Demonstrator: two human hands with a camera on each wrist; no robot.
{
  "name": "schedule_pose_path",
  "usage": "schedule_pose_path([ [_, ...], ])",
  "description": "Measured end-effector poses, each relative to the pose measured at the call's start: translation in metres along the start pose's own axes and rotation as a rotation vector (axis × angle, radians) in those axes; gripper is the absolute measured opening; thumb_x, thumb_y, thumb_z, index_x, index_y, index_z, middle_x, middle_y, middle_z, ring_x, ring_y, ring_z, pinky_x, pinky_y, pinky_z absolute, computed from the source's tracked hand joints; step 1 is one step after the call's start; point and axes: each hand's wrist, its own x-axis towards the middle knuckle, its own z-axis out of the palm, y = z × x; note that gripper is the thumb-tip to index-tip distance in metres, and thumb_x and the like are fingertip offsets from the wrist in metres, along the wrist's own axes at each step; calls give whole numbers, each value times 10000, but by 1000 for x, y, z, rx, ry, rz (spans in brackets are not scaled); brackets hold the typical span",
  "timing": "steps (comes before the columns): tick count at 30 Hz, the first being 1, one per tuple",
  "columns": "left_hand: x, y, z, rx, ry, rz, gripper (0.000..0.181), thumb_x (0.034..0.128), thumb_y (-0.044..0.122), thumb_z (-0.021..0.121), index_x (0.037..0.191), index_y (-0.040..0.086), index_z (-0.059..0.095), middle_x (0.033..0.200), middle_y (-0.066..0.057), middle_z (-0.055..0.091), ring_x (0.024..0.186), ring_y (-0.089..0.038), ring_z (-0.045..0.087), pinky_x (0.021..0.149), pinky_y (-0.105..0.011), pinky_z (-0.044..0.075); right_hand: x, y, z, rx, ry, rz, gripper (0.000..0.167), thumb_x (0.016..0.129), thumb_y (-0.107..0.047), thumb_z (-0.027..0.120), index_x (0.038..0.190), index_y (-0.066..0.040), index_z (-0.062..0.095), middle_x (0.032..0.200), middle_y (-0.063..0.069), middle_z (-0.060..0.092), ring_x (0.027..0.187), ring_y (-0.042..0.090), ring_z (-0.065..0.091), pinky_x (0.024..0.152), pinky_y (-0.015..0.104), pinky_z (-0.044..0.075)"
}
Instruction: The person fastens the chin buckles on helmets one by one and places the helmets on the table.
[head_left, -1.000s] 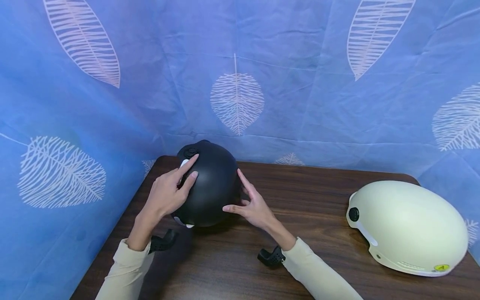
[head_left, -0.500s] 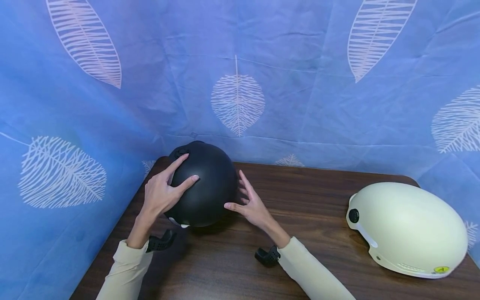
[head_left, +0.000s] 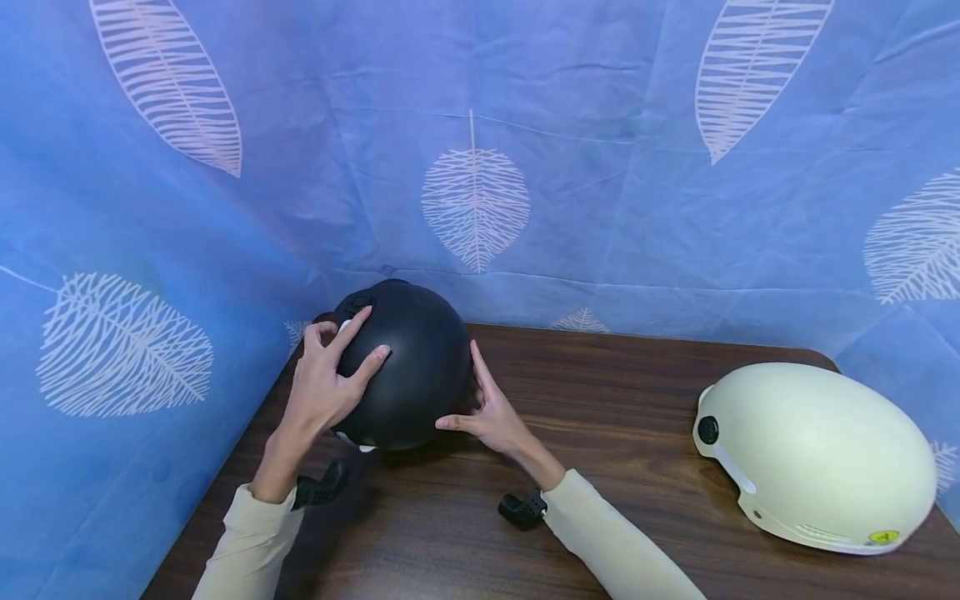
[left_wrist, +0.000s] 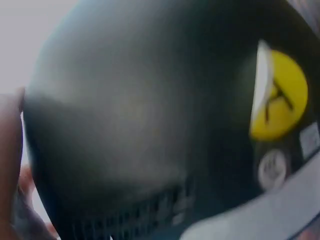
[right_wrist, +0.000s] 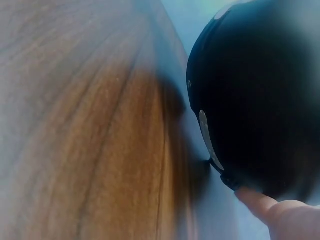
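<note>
A black helmet (head_left: 408, 367) is between both hands near the table's back left. My left hand (head_left: 322, 387) grips its left side, thumb on the shell and other fingers bent around the rim. On the right side, my right hand (head_left: 495, 417) holds the shell between thumb and spread fingers, some hidden behind it. The left wrist view shows the black shell (left_wrist: 125, 110) close up, with a yellow round sticker (left_wrist: 282, 100) whose left edge shows white. In the right wrist view, a fingertip (right_wrist: 255, 202) touches the lower edge of the helmet (right_wrist: 250, 100).
A pale green helmet (head_left: 817, 454) rests on the right side of the brown wooden table (head_left: 600, 400). Blue cloth with white leaf patterns (head_left: 476, 208) hangs behind and to the left. Black wrist devices (head_left: 522, 510) are on both sleeves.
The black helmet has moved left a little, with both hands following. The left thumb and index finger have spread wider apart. Over the last half second, the right hand has shifted left against the shell.
</note>
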Motion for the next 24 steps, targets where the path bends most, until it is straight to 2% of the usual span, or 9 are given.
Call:
schedule_pose_path([
  [4, -1, 5, 4, 49, 44, 34, 649, 933, 537, 577, 1518, 309, 413, 1620, -202, 93, 1376, -524, 256, 1034, -757, 212, -1, 0, 3, 16, 19, -6, 1228, 788, -63, 831, 1562, -439, -46, 1662, -75, -10, 1501, 296, 208, 1106, 529, 351],
  [7, 0, 7, 6, 97, 48, 78, 713, 928, 559, 562, 1536, 231, 386, 1658, -145, 69, 1468, -489, 85, 1079, -761, 81, -2, -1, 6, 12, 43, -12, 1211, 785, -84, 838, 1550, -482, -12, 1654, -104, 35, 1469, 290, 293, 1089, 507, 384],
  [11, 0, 10, 7, 122, 39, 143, 734, 949, 527, 547, 1554, 165, 346, 1642, -124, 199, 1493, -422, 99, 1121, -708, 91, -3, -2, 9, -4, 54, -23, 1201, 783, -154, 852, 1552, -482, -11, 1655, -86, 56, 1448, 299, 337, 1070, 500, 409],
  [18, -3, 15, 8, 157, 36, 254, 521, 1030, 373, 445, 1537, 270, 387, 1612, -105, 298, 1481, -460, 161, 1118, -723, 62, -4, -5, 14, -89, 77, -14, 1215, 771, -254, 864, 1574, -431, -31, 1656, -111, 45, 1483, 274, 273, 1082, 505, 391],
  [21, -3, 18, 8, 184, 43, 263, 567, 997, 426, 492, 1536, 286, 387, 1596, -120, 328, 1474, -470, 172, 1095, -751, 72, -4, -7, 17, -116, 87, -6, 1222, 772, -272, 862, 1577, -418, -46, 1649, -151, 30, 1488, 257, 265, 1086, 494, 389],
  [24, -3, 20, 9, 225, 60, 265, 717, 895, 541, 598, 1536, 304, 382, 1585, -147, 337, 1461, -488, 190, 1059, -782, 124, -3, -8, 20, -141, 89, -16, 1219, 781, -288, 853, 1574, -412, -65, 1645, -159, -2, 1503, 237, 218, 1116, 495, 351],
])
